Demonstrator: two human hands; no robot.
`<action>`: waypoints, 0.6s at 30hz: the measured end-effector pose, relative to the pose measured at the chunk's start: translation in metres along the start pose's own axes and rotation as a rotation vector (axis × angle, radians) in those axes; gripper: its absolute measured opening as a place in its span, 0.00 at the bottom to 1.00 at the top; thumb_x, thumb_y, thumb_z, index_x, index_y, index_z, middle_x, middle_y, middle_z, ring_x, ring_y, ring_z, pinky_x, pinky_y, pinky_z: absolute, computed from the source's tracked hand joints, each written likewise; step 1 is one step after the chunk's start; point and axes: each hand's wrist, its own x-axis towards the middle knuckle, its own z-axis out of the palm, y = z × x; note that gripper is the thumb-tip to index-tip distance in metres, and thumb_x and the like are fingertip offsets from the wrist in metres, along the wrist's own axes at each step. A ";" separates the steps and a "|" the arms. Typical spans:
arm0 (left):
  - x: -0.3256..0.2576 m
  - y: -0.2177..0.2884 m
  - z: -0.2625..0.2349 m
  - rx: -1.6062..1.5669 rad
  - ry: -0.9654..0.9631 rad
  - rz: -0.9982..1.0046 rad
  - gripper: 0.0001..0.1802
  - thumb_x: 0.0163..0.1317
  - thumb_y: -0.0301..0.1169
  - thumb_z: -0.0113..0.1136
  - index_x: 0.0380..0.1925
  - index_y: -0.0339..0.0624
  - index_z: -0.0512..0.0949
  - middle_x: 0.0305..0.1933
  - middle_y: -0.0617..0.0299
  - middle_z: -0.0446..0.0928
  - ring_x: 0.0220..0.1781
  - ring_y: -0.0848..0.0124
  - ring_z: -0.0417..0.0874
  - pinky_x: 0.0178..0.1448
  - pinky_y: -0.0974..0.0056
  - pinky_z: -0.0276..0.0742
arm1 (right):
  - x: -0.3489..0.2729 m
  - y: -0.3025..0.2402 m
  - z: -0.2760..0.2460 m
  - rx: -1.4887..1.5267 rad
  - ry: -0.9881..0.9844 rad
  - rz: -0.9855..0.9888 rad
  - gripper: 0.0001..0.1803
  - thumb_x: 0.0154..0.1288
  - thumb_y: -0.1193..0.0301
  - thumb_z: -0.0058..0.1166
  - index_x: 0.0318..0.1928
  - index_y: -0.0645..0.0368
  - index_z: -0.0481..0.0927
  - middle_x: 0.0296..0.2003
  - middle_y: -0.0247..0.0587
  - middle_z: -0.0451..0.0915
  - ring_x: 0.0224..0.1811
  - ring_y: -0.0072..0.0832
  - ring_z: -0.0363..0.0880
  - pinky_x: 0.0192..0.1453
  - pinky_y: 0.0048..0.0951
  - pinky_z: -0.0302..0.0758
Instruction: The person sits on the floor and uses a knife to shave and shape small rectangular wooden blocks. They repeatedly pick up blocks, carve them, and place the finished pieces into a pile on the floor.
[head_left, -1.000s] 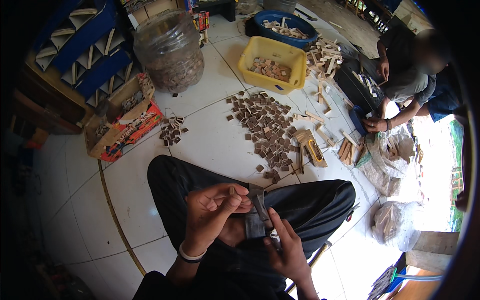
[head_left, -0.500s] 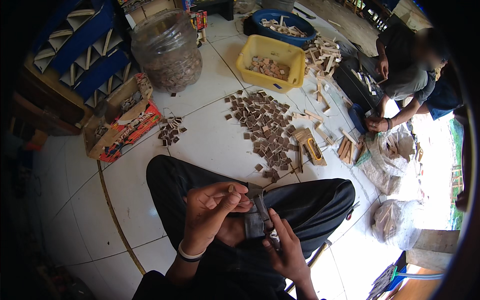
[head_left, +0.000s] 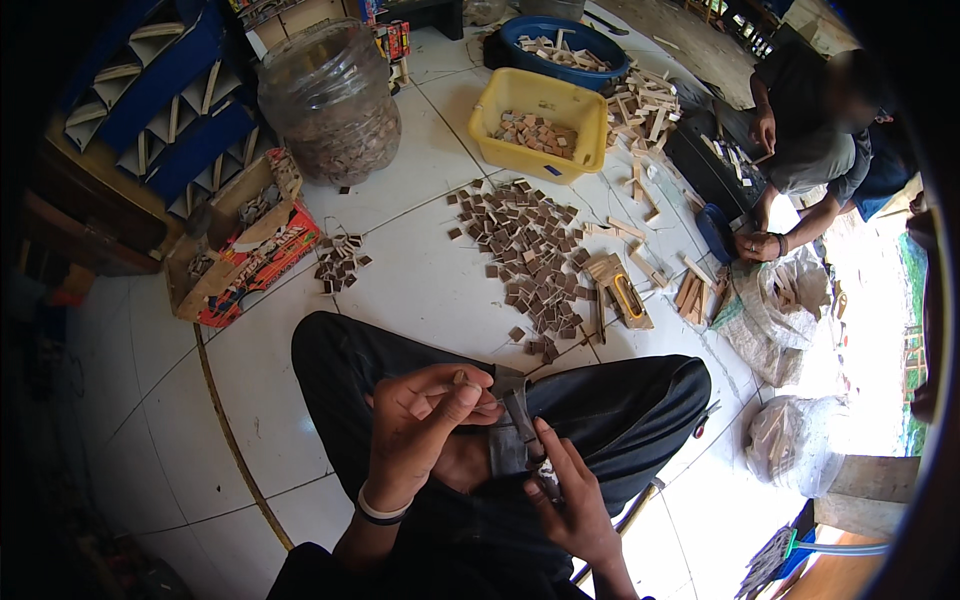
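My left hand [head_left: 415, 425] is raised over my lap, thumb and fingers pinched on a small wooden piece [head_left: 460, 377], of which only an end shows. In my right hand [head_left: 578, 505] is a knife-like tool [head_left: 518, 415] with a dark flat blade and a pale patch on its handle. The blade points up toward the left fingers, across a grey strip [head_left: 508, 450] on my lap. Beyond my crossed legs, many small brown square tiles [head_left: 530, 260] lie heaped on the floor. A smaller pile of tiles [head_left: 342, 262] lies to their left.
A yellow tub [head_left: 485, 110] of tiles and a blue basin [head_left: 515, 45] of wood strips stand at the back. A clear plastic container [head_left: 330, 100] is left of them, above a wooden box [head_left: 255, 240]. Scissors [head_left: 704, 420] lie by my right knee. Another person [head_left: 815, 165] works at right.
Both hands keep nearly the same pose and grip. The whole view has shifted very slightly.
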 end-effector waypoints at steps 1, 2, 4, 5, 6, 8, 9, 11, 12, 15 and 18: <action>0.000 0.000 0.001 0.000 0.004 0.003 0.13 0.77 0.28 0.64 0.51 0.25 0.83 0.45 0.49 0.88 0.48 0.63 0.92 0.56 0.56 0.93 | 0.000 0.000 0.000 0.010 -0.001 -0.003 0.43 0.68 0.84 0.60 0.82 0.58 0.61 0.46 0.54 0.74 0.42 0.48 0.76 0.52 0.36 0.76; 0.000 0.000 0.001 -0.015 0.009 0.009 0.13 0.77 0.28 0.64 0.50 0.25 0.83 0.45 0.49 0.88 0.48 0.63 0.92 0.56 0.56 0.93 | 0.000 0.000 0.001 0.016 0.001 -0.004 0.43 0.69 0.84 0.60 0.82 0.58 0.61 0.46 0.54 0.74 0.42 0.48 0.76 0.52 0.36 0.76; 0.000 -0.002 0.003 0.035 0.034 0.014 0.15 0.76 0.33 0.65 0.50 0.28 0.84 0.41 0.53 0.87 0.43 0.65 0.92 0.52 0.57 0.93 | 0.000 0.001 0.002 0.020 0.004 -0.008 0.43 0.69 0.84 0.60 0.82 0.58 0.61 0.46 0.54 0.74 0.42 0.48 0.76 0.53 0.36 0.76; 0.000 -0.002 0.004 0.041 0.046 0.017 0.16 0.76 0.35 0.65 0.49 0.29 0.84 0.39 0.54 0.86 0.41 0.66 0.91 0.51 0.57 0.94 | -0.001 0.001 0.002 0.018 0.005 -0.010 0.43 0.69 0.84 0.60 0.82 0.58 0.61 0.46 0.53 0.74 0.42 0.48 0.76 0.53 0.36 0.76; -0.001 -0.002 0.004 0.052 0.050 0.015 0.16 0.76 0.35 0.65 0.49 0.29 0.84 0.39 0.54 0.86 0.41 0.67 0.91 0.51 0.57 0.93 | -0.001 0.001 0.002 0.012 0.008 -0.009 0.43 0.69 0.84 0.60 0.82 0.58 0.61 0.46 0.53 0.74 0.42 0.49 0.76 0.53 0.36 0.76; -0.002 -0.002 0.005 0.052 0.055 0.008 0.16 0.76 0.36 0.65 0.49 0.29 0.84 0.39 0.54 0.86 0.41 0.67 0.91 0.51 0.58 0.93 | -0.002 0.002 0.003 0.016 0.003 -0.011 0.43 0.69 0.84 0.60 0.82 0.58 0.61 0.46 0.53 0.74 0.43 0.48 0.76 0.53 0.36 0.76; -0.002 -0.002 0.005 0.058 0.063 0.007 0.17 0.76 0.36 0.65 0.48 0.29 0.84 0.39 0.54 0.86 0.41 0.67 0.91 0.50 0.58 0.93 | -0.002 0.002 0.003 0.008 0.004 -0.010 0.43 0.69 0.83 0.60 0.82 0.58 0.61 0.46 0.53 0.74 0.43 0.48 0.76 0.53 0.36 0.76; -0.003 -0.003 0.005 0.070 0.072 0.005 0.17 0.76 0.37 0.65 0.48 0.30 0.85 0.39 0.54 0.86 0.41 0.67 0.91 0.50 0.59 0.93 | -0.003 0.003 0.003 0.031 -0.005 -0.006 0.43 0.69 0.83 0.60 0.82 0.57 0.61 0.46 0.53 0.74 0.43 0.48 0.76 0.53 0.36 0.76; -0.002 -0.003 0.006 0.070 0.074 0.002 0.17 0.76 0.37 0.65 0.48 0.30 0.85 0.39 0.54 0.86 0.41 0.67 0.91 0.50 0.59 0.93 | -0.002 0.003 0.003 0.030 -0.008 -0.003 0.42 0.70 0.83 0.60 0.82 0.57 0.61 0.46 0.53 0.74 0.43 0.48 0.76 0.53 0.36 0.76; -0.002 -0.002 0.006 0.067 0.081 -0.010 0.17 0.76 0.37 0.65 0.47 0.30 0.85 0.38 0.54 0.86 0.40 0.67 0.91 0.49 0.60 0.93 | -0.002 0.003 0.003 0.043 -0.009 -0.013 0.42 0.70 0.83 0.60 0.82 0.58 0.61 0.46 0.53 0.74 0.43 0.47 0.76 0.53 0.35 0.76; -0.002 -0.001 0.007 0.061 0.090 -0.020 0.17 0.76 0.37 0.65 0.47 0.30 0.85 0.38 0.54 0.86 0.40 0.67 0.91 0.49 0.60 0.93 | -0.002 0.002 0.004 0.009 -0.001 -0.015 0.42 0.70 0.83 0.60 0.82 0.58 0.60 0.46 0.53 0.74 0.43 0.47 0.76 0.54 0.35 0.76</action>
